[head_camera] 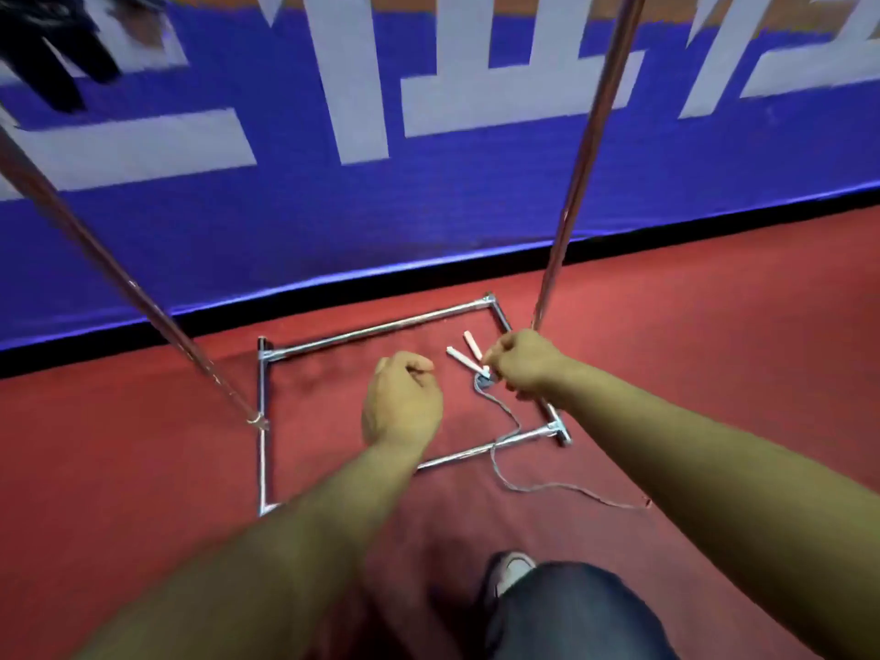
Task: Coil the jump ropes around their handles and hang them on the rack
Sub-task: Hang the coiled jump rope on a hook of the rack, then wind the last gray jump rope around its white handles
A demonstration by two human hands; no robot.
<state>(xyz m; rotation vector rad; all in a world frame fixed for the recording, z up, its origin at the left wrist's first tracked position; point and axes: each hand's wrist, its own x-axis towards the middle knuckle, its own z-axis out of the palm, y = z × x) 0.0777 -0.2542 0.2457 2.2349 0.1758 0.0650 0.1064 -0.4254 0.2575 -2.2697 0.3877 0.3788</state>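
My right hand (521, 362) grips a jump rope by its two pale handles (464, 354), which stick out to the left of the fist. A few grey turns of the rope sit just below the handles. The rest of the thin grey rope (512, 421) hangs down, crosses the rack's front bar and trails to the right over the red floor. My left hand (402, 397) hovers to the left of the handles with its fingers curled, holding nothing that I can see. Both hands are above the metal rack's base frame (381, 328).
Two shiny rack uprights (583, 164) (109, 273) rise from the base toward me. A blue wall banner (428, 207) with white shapes stands right behind the rack. Dark items (52, 50) hang at the top left. My shoe (512, 571) and trouser leg are at the bottom.
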